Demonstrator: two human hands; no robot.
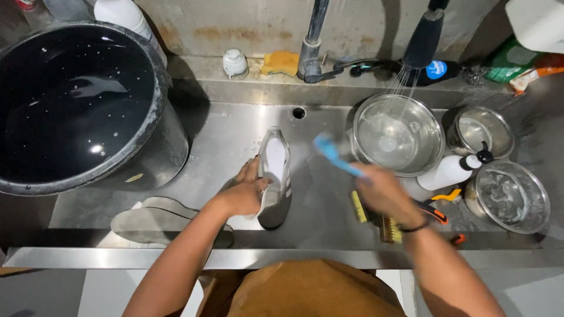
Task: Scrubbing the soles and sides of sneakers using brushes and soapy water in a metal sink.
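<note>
My left hand (245, 192) grips the heel end of a grey and white sneaker (276, 176) that lies lengthwise in the steel sink (229, 135), toe pointing away from me. My right hand (385, 191) holds a blue brush (332, 152) by its handle, raised just right of the shoe and blurred by motion. The brush head is near the shoe's toe but apart from it. Two grey insoles (153, 220) lie on the sink floor left of my left arm.
A large black tub of water (76, 100) fills the left. Steel bowls (399, 132) (479, 129) (511, 196) stand at right under a running spray head (423, 41). A white bottle (449, 171), yellow scrub brushes (376, 220) and a yellow sponge (281, 61) are nearby.
</note>
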